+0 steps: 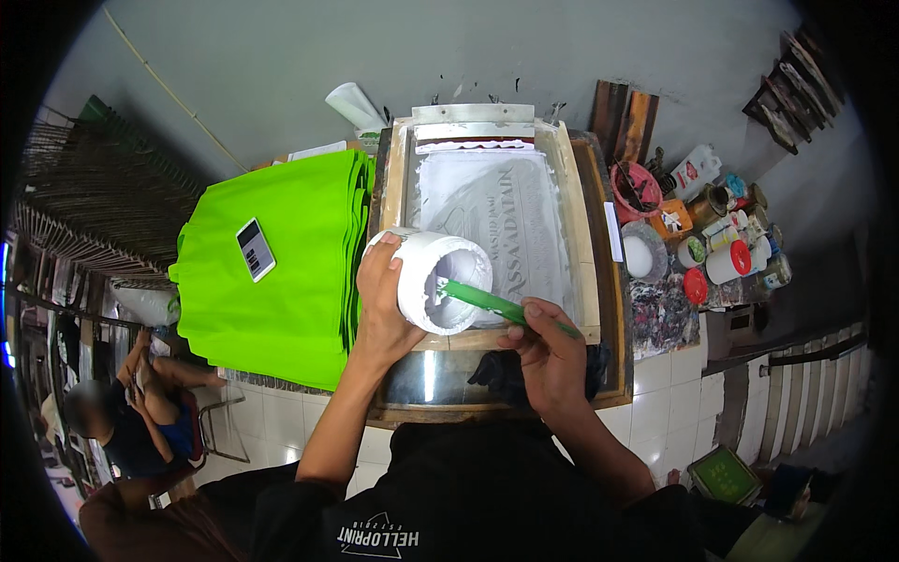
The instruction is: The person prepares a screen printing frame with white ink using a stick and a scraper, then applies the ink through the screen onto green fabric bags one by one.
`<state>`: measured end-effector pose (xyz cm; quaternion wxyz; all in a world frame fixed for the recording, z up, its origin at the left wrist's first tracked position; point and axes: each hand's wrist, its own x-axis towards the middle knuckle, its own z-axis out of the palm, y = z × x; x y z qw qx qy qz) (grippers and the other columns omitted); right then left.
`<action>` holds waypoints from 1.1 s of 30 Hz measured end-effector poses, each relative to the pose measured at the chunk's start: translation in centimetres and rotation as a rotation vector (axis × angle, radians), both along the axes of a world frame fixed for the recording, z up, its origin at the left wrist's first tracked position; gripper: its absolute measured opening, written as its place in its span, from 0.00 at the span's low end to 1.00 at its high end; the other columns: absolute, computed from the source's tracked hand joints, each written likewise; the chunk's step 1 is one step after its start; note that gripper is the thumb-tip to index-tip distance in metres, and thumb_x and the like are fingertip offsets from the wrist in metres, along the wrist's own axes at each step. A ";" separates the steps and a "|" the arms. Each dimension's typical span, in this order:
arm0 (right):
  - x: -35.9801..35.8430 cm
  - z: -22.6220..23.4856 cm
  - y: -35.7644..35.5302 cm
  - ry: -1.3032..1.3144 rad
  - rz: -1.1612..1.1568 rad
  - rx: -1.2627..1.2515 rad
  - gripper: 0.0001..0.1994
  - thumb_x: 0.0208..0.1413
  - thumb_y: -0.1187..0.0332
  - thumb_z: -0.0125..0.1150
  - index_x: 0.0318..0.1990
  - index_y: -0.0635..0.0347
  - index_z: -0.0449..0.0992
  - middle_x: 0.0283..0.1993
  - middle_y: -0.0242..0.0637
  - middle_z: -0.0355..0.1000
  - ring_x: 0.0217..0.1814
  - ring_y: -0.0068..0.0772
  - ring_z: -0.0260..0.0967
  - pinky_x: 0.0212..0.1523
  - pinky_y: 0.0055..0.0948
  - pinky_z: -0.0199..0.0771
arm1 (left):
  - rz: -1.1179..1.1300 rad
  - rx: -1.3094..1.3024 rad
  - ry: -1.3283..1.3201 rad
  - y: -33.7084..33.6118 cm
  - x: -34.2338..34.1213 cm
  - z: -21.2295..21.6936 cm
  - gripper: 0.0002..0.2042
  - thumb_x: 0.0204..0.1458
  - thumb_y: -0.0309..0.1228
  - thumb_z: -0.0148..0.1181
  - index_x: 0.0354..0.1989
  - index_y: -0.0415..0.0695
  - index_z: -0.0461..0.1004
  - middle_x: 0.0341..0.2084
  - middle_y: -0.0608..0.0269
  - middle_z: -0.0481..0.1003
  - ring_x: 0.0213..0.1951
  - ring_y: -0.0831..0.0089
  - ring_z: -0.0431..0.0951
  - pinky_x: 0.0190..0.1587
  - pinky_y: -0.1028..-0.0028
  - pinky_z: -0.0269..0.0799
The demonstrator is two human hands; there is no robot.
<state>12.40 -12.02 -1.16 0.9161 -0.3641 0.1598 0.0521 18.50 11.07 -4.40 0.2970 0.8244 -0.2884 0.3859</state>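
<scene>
My left hand [379,300] is wrapped round a white plastic tub [421,304], tilted so that its mouth faces right. White paste coats the tub's inner wall. Between the fingers of my right hand [552,356] is a green spatula [496,303], its far end inside the tub and smeared with white. Both hands are above a wood-framed printing screen [582,244] whose mesh carries white ink and faint lettering. A squeegee [473,131] with a pale handle and white-smeared blade lies across the screen's far end. A dark cloth [501,370] shows beside my right wrist.
Left of the screen lies a stack of bright green fabric bags [300,309] with a phone [253,250] on top. Several ink tubs and bottles crowd the right, including a red-lidded jar [729,263] and a pink bucket [637,187]. A person [140,412] sits at the lower left.
</scene>
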 end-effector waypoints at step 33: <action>19.5 -3.7 -5.9 -0.337 -0.439 -0.914 0.14 0.68 0.68 0.54 0.52 0.71 0.77 0.40 0.46 0.81 0.40 0.34 0.81 0.46 0.29 0.79 | 0.206 -0.697 0.801 0.4 -6.5 4.9 0.60 0.31 0.33 0.84 0.70 0.34 0.43 0.62 0.41 0.61 0.64 0.54 0.67 0.65 0.58 0.65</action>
